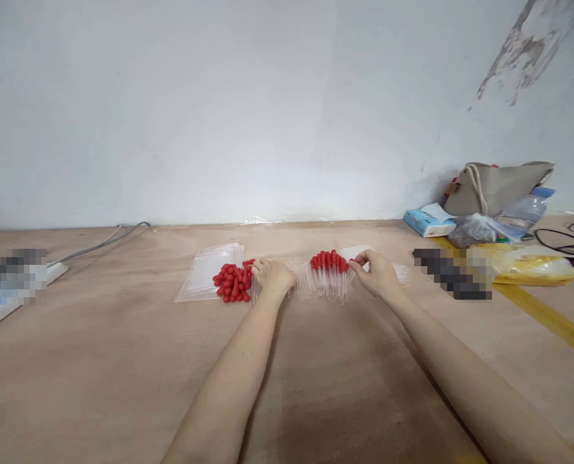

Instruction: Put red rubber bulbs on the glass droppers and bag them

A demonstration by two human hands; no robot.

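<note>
A heap of red rubber dropper bulbs (232, 283) lies on the table, partly over clear plastic bags (200, 274). At its right edge is my left hand (273, 276), fingers curled together beside one red bulb; whether they grip it is hidden. Clear thin dropper tubes (306, 281) lie in a row between my hands. Several droppers with red bulbs fitted (329, 261) form a bunch at the row's right end. Next to this bunch, my right hand (377, 274) pinches a red bulb between thumb and forefinger; the tube below it is not clearly visible.
Behind my right hand lie more clear bags (355, 251). Farther right are a blue tissue pack (429, 221), a grey bag (499, 187), a yellow plastic package (533, 265) and black cables (567, 241). A white power strip (20, 293) sits far left. A wall borders the table's back.
</note>
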